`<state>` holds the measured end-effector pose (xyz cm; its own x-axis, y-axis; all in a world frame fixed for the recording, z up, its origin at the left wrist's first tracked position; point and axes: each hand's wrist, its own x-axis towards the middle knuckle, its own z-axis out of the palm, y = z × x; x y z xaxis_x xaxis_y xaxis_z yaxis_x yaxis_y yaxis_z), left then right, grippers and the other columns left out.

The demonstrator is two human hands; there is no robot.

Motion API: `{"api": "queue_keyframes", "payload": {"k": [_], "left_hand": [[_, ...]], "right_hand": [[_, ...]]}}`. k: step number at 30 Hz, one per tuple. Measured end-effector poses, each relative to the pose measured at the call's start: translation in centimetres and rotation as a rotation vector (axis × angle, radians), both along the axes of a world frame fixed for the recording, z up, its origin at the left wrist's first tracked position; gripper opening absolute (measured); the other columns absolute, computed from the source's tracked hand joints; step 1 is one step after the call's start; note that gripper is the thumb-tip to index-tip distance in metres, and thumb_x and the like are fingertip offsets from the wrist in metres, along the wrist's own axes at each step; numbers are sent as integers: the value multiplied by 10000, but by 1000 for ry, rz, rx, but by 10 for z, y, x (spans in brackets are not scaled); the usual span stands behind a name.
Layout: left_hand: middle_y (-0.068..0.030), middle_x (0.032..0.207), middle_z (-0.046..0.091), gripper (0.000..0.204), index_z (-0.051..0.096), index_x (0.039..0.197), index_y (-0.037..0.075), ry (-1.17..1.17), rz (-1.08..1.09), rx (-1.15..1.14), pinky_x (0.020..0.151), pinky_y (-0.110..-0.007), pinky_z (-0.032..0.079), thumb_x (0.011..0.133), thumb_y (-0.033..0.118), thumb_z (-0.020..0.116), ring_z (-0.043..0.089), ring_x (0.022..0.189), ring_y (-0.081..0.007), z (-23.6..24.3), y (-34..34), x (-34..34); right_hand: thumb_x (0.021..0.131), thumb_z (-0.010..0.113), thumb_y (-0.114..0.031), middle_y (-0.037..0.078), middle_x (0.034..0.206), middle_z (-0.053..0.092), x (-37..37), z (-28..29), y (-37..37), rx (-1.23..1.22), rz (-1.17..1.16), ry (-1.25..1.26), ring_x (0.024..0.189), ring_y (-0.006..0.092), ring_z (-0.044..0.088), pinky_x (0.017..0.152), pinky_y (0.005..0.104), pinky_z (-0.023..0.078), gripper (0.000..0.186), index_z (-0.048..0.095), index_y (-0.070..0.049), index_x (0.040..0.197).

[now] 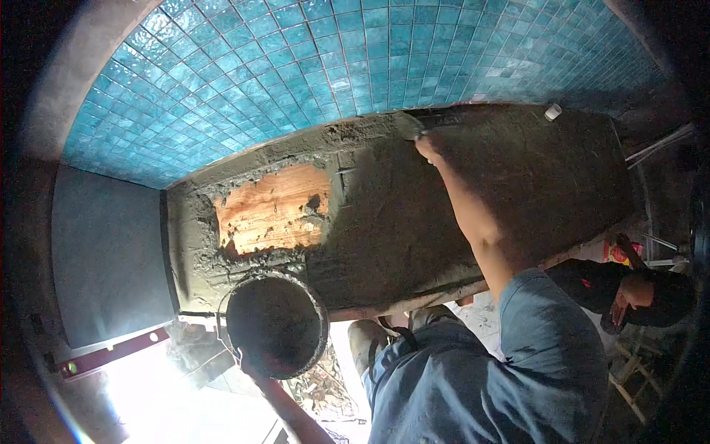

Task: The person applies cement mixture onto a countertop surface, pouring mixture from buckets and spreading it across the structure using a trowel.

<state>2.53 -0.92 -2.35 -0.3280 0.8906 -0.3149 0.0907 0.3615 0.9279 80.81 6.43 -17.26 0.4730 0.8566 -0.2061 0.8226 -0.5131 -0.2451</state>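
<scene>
Right hand [427, 148]: fingers closed around a trowel [408, 126] at the mortar [399, 222], its long axis running forward-left toward the tiled wall [370, 66]. Left hand [250, 365]: farther from the trowel, beside a bucket [324, 314]; its fingers' grip cannot be told.

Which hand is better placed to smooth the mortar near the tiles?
Probably the right hand: it holds a trowel by the tiles, while the left hand is at the bucket.

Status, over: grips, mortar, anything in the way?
Left grip at dark bucket, partly hidden. Right grip closed on trowel, at grey mortar beside blue tiled wall. Small white cylinder toward mortar's right, away from trowel.
</scene>
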Motion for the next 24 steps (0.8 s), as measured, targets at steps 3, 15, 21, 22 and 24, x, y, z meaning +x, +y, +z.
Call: {"api": "queue_keyframes", "payload": {"k": [3,15,21,22,24], "left_hand": [[-146,1253,575,391,528,1293,-28,-158,-21,152,836,-358,539,980,205,514,611,1021,-237,12,-21,-16],[-105,969,664,289,625,1150,-29,7,-116,100,727,-302,516,925,142,564,620,818,-187,-12,-18,-41],[-112,1098,644,447,555,1281,-3,-404,65,114,862,-372,509,843,64,611,621,959,-238,83,-26,40],[-114,1107,646,452,559,1282,-4,-325,98,67,888,-367,504,841,75,625,622,968,-236,87,-31,39],[-104,1081,658,429,588,1247,-6,-420,237,60,886,-324,498,831,81,649,624,942,-218,78,-36,43]], "right_hand": [[1003,445,-401,176,960,651,-93,19,-13,209,-805,746,837,319,660,669,456,539,447,595,13,1081],[904,573,-243,133,907,566,-353,211,-30,131,522,724,611,191,524,536,360,486,437,446,-7,1249],[789,573,-129,196,704,641,-466,246,-63,569,1186,-376,539,261,623,474,411,502,228,613,18,958],[789,573,-129,196,704,641,-479,240,-63,577,1222,-349,539,261,623,474,411,502,228,613,18,958],[756,617,-183,225,734,659,-493,234,-65,-58,1158,241,564,311,636,533,437,525,208,641,5,843]]}}
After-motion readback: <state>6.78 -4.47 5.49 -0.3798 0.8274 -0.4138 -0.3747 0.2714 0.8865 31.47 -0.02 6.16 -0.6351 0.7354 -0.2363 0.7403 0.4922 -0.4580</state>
